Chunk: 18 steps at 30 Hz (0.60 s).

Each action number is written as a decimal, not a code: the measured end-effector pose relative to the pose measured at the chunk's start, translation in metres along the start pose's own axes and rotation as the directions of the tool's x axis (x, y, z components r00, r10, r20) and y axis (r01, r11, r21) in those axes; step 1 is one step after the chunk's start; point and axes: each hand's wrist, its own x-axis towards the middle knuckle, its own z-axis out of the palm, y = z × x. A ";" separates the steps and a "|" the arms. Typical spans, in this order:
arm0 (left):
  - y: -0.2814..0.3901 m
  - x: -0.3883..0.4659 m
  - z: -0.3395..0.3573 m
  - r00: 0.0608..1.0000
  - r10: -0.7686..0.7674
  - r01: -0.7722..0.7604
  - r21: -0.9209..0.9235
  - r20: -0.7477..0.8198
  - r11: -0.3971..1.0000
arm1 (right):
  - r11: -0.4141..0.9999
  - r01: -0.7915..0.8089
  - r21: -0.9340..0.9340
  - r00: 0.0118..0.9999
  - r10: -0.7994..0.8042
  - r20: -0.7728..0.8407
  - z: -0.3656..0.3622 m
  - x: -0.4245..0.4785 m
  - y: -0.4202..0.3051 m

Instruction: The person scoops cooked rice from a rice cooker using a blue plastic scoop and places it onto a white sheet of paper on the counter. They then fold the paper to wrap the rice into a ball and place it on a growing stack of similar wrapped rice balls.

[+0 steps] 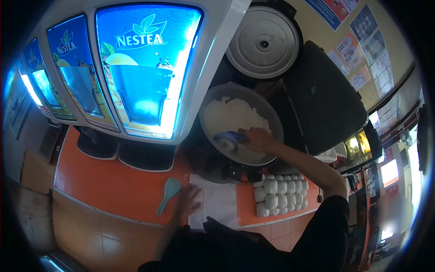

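Observation:
My right hand (259, 141) is closed on a blue scoop (229, 136) inside a large round cooker pot (277, 119). White cooked rice (231, 114) fills much of the pot, and the scoop's bowl is low in it on the near left side. My left hand (190, 200), slightly blurred, is over the left edge of a white sheet (217, 197) on the orange counter (119, 190), fingers apart and holding nothing that shows. A pale green rice paddle (169, 193) lies just left of that hand. White wrapped bundles (281, 193) stand in stacked rows right of the sheet.
A lit Nestea drink dispenser (142, 74) rises at the left, close beside the pot. Behind the pot is a round metal-lined lid (265, 42); a large black case or lid (326, 98) stands to its right. Scissors (319, 196) lie near the right counter edge. A blurred person (392, 214) appears far right.

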 end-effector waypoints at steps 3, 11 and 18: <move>0.002 0.003 -0.007 1.000 0.020 -0.020 0.005 -0.013 1.000 | 0.995 -0.025 0.098 0.998 0.019 0.062 0.003 -0.020 -0.006; -0.008 -0.009 0.018 0.990 -0.090 0.101 -0.102 0.109 0.990 | 0.931 0.146 0.335 0.989 -0.128 -0.075 -0.010 -0.026 0.078; -0.008 0.000 0.009 0.998 -0.048 0.051 -0.103 0.037 0.993 | 0.952 -0.114 -0.284 0.913 -0.012 -0.408 0.029 0.029 0.043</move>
